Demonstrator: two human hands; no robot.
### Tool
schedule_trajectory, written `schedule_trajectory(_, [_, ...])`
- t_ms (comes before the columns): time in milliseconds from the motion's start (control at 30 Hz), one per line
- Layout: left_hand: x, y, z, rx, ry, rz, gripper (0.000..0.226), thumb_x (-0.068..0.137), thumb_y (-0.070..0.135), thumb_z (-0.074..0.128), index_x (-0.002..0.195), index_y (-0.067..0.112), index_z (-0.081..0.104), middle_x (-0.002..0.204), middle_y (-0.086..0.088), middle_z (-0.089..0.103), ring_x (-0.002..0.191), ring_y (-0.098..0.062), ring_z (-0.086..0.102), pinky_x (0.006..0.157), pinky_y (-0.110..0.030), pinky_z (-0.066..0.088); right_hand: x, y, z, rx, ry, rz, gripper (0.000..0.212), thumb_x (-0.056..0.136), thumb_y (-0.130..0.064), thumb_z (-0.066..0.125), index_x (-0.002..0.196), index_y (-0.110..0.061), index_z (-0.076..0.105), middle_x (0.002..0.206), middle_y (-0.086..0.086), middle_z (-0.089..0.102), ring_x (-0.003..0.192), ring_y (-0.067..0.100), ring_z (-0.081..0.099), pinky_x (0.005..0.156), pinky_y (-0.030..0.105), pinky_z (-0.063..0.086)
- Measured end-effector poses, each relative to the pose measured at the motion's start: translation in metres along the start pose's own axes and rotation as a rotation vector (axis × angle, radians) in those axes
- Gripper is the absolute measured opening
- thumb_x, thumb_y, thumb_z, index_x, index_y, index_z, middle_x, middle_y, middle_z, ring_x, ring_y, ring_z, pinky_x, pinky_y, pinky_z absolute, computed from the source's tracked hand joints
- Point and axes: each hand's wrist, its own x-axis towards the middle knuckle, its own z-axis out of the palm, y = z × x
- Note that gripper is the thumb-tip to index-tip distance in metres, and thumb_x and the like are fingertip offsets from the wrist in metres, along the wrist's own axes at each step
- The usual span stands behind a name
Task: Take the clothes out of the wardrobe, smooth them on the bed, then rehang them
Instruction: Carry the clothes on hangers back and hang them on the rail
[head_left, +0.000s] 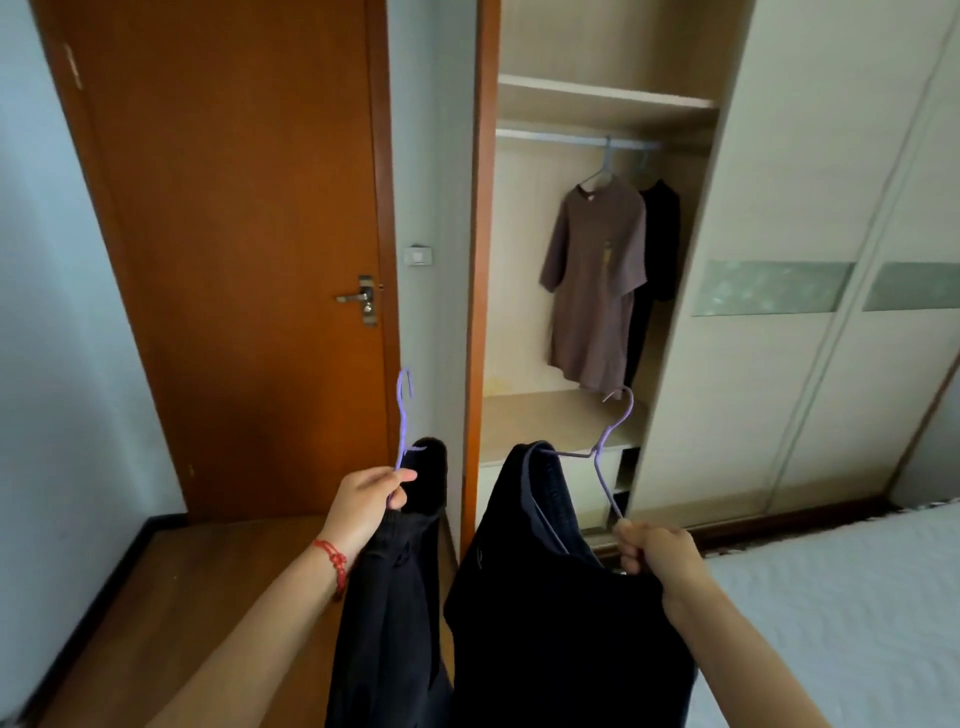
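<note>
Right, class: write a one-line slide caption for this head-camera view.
Left hand and right hand each grip a purple hanger bearing dark clothing before the open wardrobe, where a brown T-shirt hangs.

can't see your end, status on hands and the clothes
Left hand grips a purple hanger with a dark garment. Right hand grips a second hanger with another dark garment. Wardrobe open ahead, nothing blocking.

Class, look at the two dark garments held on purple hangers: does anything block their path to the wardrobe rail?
Nothing visible does. The sliding door is open, and the rail is bare left of the brown shirt. The left hand and right hand hold both hangers in front of the opening.
</note>
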Motion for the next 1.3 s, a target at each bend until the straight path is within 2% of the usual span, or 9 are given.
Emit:
schedule_trajectory(100, [0.040, -0.005, -0.009, 0.053, 0.003, -0.025, 0.029, 0.095, 0.005, 0.038, 0.091, 0.004, 0.067, 0.036, 0.008, 0.046, 0.053, -0.017, 0.037, 0.057, -0.027, 0.029, 0.041, -0.011, 0.036, 0.065, -0.076, 0.041, 0.029, 0.090, 0.006, 0.040, 0.064, -0.005, 0.049, 0.041, 0.001, 0.036, 0.035, 0.012, 0.031, 0.033, 0.017, 0.029])
schedule_trajectory(233, [0.094, 0.000, -0.015, 0.043, 0.025, -0.109, 0.029, 0.094, 0.007, 0.045, 0.085, -0.019, 0.054, 0.036, 0.005, 0.044, 0.043, -0.014, 0.039, 0.059, -0.030, 0.032, 0.096, -0.030, 0.074, 0.099, -0.150, 0.101, 0.029, 0.092, 0.001, 0.040, 0.065, -0.008, 0.047, 0.042, -0.001, 0.038, 0.038, 0.012, 0.032, 0.036, 0.020, 0.029])
schedule_trajectory(333, [0.129, 0.013, -0.010, 0.012, 0.018, -0.105, 0.024, 0.093, 0.005, 0.044, 0.084, -0.004, 0.065, 0.035, 0.005, 0.046, 0.034, -0.004, 0.043, 0.054, -0.022, 0.037, 0.138, -0.048, 0.095, 0.112, -0.166, 0.102, 0.023, 0.092, -0.002, 0.044, 0.070, -0.007, 0.050, 0.041, 0.000, 0.042, 0.042, 0.014, 0.035, 0.039, 0.022, 0.033])
schedule_trajectory(467, [0.180, 0.017, -0.001, -0.006, 0.002, -0.098, 0.025, 0.091, 0.003, 0.046, 0.076, 0.004, 0.066, 0.036, 0.003, 0.046, 0.035, -0.006, 0.044, 0.045, -0.016, 0.039, 0.182, -0.062, 0.115, 0.079, -0.143, 0.040, 0.027, 0.091, -0.003, 0.048, 0.065, -0.008, 0.048, 0.041, 0.001, 0.044, 0.046, 0.019, 0.037, 0.050, 0.028, 0.033])
schedule_trajectory(600, [0.243, 0.009, 0.012, 0.006, -0.063, -0.098, 0.029, 0.093, 0.004, 0.046, 0.072, 0.003, 0.066, 0.036, 0.002, 0.048, 0.034, -0.008, 0.043, 0.050, -0.025, 0.035, 0.232, -0.073, 0.131, 0.114, -0.076, -0.016, 0.026, 0.090, -0.001, 0.049, 0.064, -0.006, 0.048, 0.045, 0.003, 0.043, 0.045, 0.019, 0.037, 0.049, 0.028, 0.033])
schedule_trajectory(933, [0.423, 0.004, 0.082, -0.059, -0.310, -0.076, 0.030, 0.091, 0.003, 0.047, 0.063, 0.001, 0.059, 0.031, 0.000, 0.046, 0.029, -0.009, 0.039, 0.039, -0.015, 0.034, 0.358, -0.110, 0.165, 0.199, 0.145, -0.067, 0.025, 0.088, 0.002, 0.051, 0.065, -0.006, 0.046, 0.040, 0.001, 0.040, 0.031, 0.011, 0.036, 0.033, 0.017, 0.033])
schedule_trajectory(1000, [0.452, 0.010, 0.102, -0.071, -0.372, -0.059, 0.031, 0.091, 0.004, 0.047, 0.063, 0.003, 0.060, 0.031, 0.001, 0.047, 0.030, -0.008, 0.041, 0.042, -0.018, 0.035, 0.376, -0.121, 0.166, 0.198, 0.192, -0.074, 0.024, 0.088, 0.002, 0.052, 0.066, -0.005, 0.046, 0.040, 0.002, 0.040, 0.032, 0.012, 0.036, 0.034, 0.017, 0.033])
schedule_trajectory(1133, [0.497, 0.019, 0.141, -0.101, -0.478, -0.037, 0.031, 0.092, 0.006, 0.045, 0.065, 0.005, 0.060, 0.033, 0.001, 0.048, 0.033, -0.006, 0.044, 0.042, -0.012, 0.037, 0.399, -0.142, 0.163, 0.195, 0.263, -0.100, 0.024, 0.088, 0.003, 0.051, 0.066, -0.005, 0.047, 0.041, 0.002, 0.040, 0.033, 0.012, 0.037, 0.034, 0.018, 0.033])
schedule_trajectory(1300, [0.549, 0.032, 0.187, -0.091, -0.558, 0.012, 0.032, 0.094, 0.010, 0.045, 0.068, 0.008, 0.062, 0.037, 0.005, 0.051, 0.044, -0.006, 0.048, 0.053, -0.013, 0.040, 0.433, -0.170, 0.160, 0.176, 0.328, -0.126, 0.020, 0.086, 0.005, 0.053, 0.068, -0.003, 0.049, 0.043, 0.003, 0.040, 0.034, 0.012, 0.037, 0.034, 0.018, 0.034])
